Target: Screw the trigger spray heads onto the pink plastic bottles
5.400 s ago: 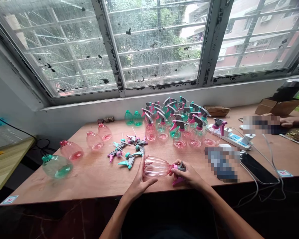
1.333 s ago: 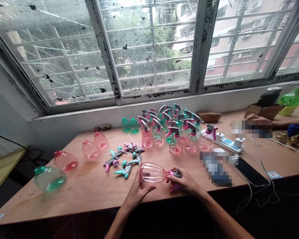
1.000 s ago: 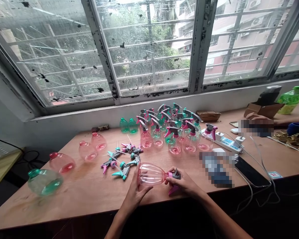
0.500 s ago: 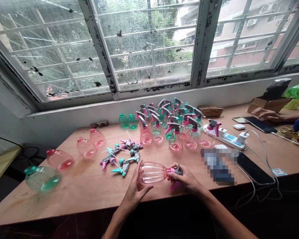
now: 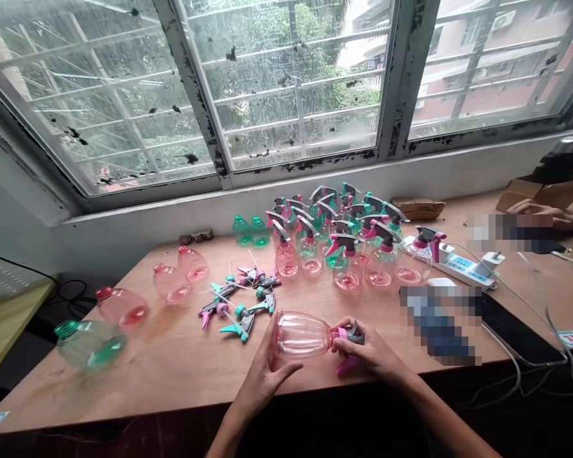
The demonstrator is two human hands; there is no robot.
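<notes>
A clear pink bottle (image 5: 303, 334) lies sideways in the air above the table's front edge, its base to the left. My left hand (image 5: 266, 361) cups the base, with the thumb stretched out below. At the neck, my right hand (image 5: 370, 350) is closed around a pink and grey trigger sprayer (image 5: 347, 364), which sits on the bottle's mouth; the fingers partly hide it. Several loose trigger sprayers (image 5: 241, 323) in pink, green and grey lie just beyond my left hand. Farther back stands a cluster of pink and green bottles with sprayers (image 5: 348, 270).
Open pink bottles (image 5: 124, 307) and a green one (image 5: 93, 343) lie along the left; two small green bottles (image 5: 242, 230) stand at the back. On the right are a power strip (image 5: 468, 267), cables and a dark phone (image 5: 520, 327). Another person's hand (image 5: 535, 210) is near a cardboard box (image 5: 525, 194).
The whole view has shifted, so the table and its things sit slightly differently in the picture. Both hands keep the same hold on the bottle and sprayer.
</notes>
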